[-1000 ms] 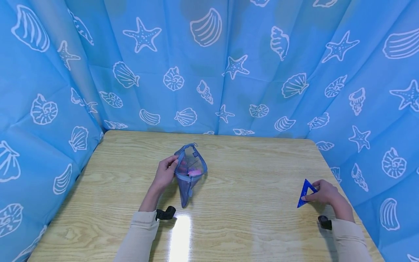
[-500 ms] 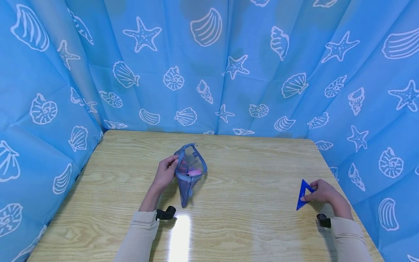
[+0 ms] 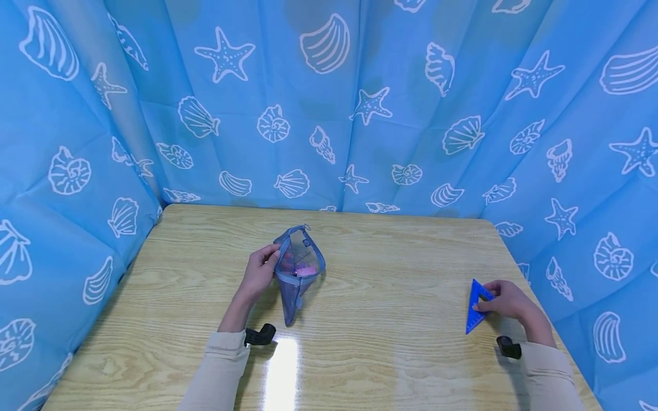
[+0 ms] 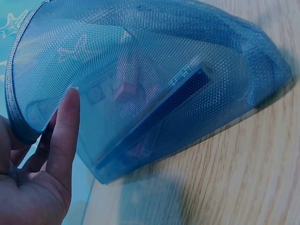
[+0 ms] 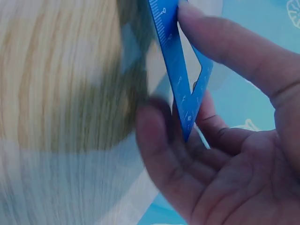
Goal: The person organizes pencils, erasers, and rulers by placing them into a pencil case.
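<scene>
On the left of the table, my left hand (image 3: 259, 271) pinches the rim of a blue mesh zip pouch (image 3: 289, 297), its mouth gaping upward. Inside lie a pink item (image 3: 306, 271) and, seen through the mesh in the left wrist view, a long dark blue bar-shaped item (image 4: 154, 119). Over at the right side my right hand (image 3: 506, 299) grips a blue set square (image 3: 474, 314) between thumb and fingers, tilted above the table. Scale marks show along the set square's edge (image 5: 171, 51) in the right wrist view. The two hands are far apart.
A wood-grain table (image 3: 390, 274) lies under both hands. Blue curtains (image 3: 329, 114) with white shells and starfish enclose its back and sides. Bright glare (image 3: 281, 371) falls on the table near the left forearm. Each wrist carries a small black camera (image 3: 261, 334).
My right hand has turned the set square so that more of its face shows, and has shifted slightly left. The left hand and pouch have stayed in place.
</scene>
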### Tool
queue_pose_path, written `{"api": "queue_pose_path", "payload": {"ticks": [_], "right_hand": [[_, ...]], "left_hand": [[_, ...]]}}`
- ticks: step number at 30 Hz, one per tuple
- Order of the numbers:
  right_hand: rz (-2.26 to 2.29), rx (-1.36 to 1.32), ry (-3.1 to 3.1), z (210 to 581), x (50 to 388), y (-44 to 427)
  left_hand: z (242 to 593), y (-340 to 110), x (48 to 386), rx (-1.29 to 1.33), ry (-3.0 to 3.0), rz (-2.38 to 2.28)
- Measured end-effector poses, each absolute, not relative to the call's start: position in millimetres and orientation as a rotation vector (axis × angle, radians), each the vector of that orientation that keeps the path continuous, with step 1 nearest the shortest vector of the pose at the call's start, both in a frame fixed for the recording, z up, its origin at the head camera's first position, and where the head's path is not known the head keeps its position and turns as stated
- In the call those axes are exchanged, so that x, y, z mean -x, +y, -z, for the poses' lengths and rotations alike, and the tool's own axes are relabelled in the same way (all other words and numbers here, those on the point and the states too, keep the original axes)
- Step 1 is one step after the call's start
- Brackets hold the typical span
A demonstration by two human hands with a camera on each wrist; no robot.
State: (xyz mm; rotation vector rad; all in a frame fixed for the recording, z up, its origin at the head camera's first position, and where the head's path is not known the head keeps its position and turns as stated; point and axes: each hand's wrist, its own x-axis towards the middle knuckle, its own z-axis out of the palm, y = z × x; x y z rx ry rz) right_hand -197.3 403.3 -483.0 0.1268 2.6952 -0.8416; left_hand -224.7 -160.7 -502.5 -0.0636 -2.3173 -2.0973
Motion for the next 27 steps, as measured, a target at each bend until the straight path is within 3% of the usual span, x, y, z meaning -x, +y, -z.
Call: {"api": "queue_pose_path", "payload": {"ticks": [10,27], "right_hand": [[1.169,-0.218,2.581,482.1,194.7,403.2],[1.267,-0.126,2.563,488.0,190.5,399.8]], "left_hand": [[503.4,-159.2,225.7,0.060,-2.318,2.102],[503.7,-157.7,225.8,0.060,-2.323,2.093]]}}
